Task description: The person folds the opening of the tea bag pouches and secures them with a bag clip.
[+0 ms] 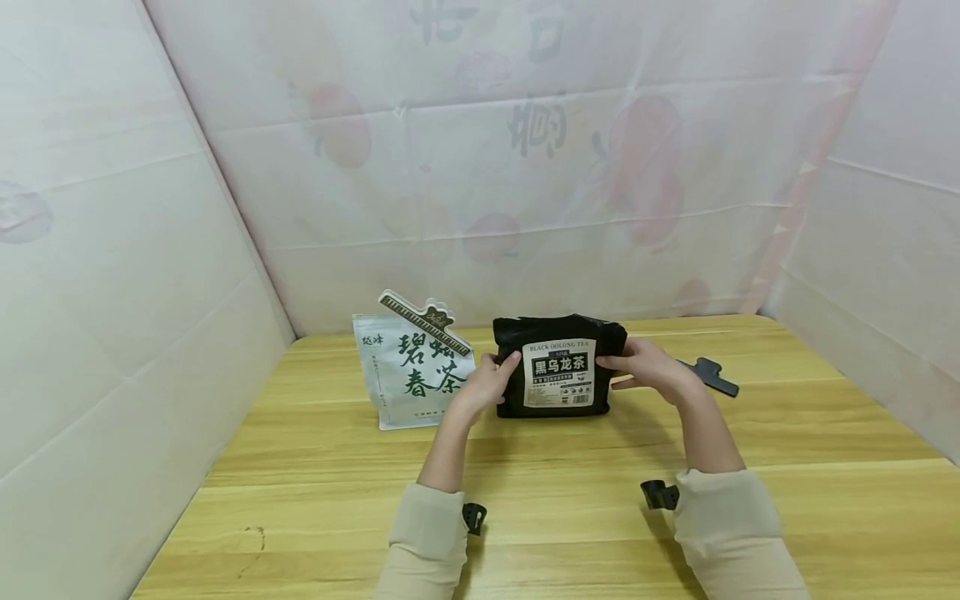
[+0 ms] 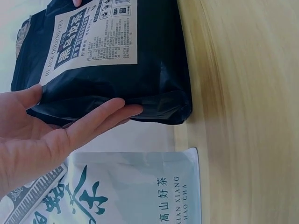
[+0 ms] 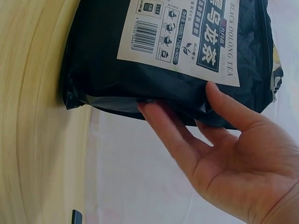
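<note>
Ideally, the left hand [image 1: 487, 385] and right hand [image 1: 651, 367], both half open and gripping the black bag [image 1: 558, 375] by its sides near the middle of the far edge of the table [image 1: 562, 517], should press evenly, steadying it upright uncrumpled.

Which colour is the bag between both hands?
The bag is black with a pale label; it shows best in the head view.

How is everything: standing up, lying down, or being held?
Black bag: upright, held at both sides.
Pale bag: upright.
Pale clip: slanted across the pale bag's top.
Black clip: lying down, partly hidden.
Left hand: holding the black bag.
Right hand: holding the black bag.
</note>
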`<state>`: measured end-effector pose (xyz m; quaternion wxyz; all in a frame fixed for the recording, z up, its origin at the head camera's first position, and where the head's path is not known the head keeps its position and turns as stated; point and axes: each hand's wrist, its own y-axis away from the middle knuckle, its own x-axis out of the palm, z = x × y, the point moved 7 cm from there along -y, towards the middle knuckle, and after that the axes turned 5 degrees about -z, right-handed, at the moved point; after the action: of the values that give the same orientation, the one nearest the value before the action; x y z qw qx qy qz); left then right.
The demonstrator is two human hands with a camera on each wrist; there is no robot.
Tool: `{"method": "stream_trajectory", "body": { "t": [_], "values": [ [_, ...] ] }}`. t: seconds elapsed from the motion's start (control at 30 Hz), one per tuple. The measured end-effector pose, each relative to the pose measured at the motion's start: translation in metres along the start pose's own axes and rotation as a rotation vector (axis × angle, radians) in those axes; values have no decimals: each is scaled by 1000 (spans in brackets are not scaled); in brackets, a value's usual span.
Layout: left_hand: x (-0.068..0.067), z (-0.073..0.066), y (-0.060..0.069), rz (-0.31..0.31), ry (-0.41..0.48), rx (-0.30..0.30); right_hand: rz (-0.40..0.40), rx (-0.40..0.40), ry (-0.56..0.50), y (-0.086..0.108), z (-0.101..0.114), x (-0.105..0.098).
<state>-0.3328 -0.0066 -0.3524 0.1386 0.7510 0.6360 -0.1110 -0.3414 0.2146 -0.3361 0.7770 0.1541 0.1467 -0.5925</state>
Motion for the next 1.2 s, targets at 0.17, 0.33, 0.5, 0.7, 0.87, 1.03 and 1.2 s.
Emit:
{"method": "stream_trajectory", "body": {
  "t": [0.17,0.33,0.5,0.7,0.87,1.03,1.2],
  "values": [
    [-7,-4,1,-69,-112,41,-1,14,52,2,0,-3],
    [-13,-11,4,-131,-206,78,10,15,84,3,0,-6],
    [-19,-22,11,-164,-242,100,16,-9,107,8,1,-14],
    [-27,-32,17,-223,-250,138,-14,-36,110,16,6,-28],
    [-33,-39,22,-315,-309,176,-50,-75,118,19,11,-36],
    [-37,-44,27,-390,-418,181,-84,-105,104,19,15,-39],
    [-31,-53,30,-401,-433,239,-170,-116,63,18,19,-45]
  ]
}}
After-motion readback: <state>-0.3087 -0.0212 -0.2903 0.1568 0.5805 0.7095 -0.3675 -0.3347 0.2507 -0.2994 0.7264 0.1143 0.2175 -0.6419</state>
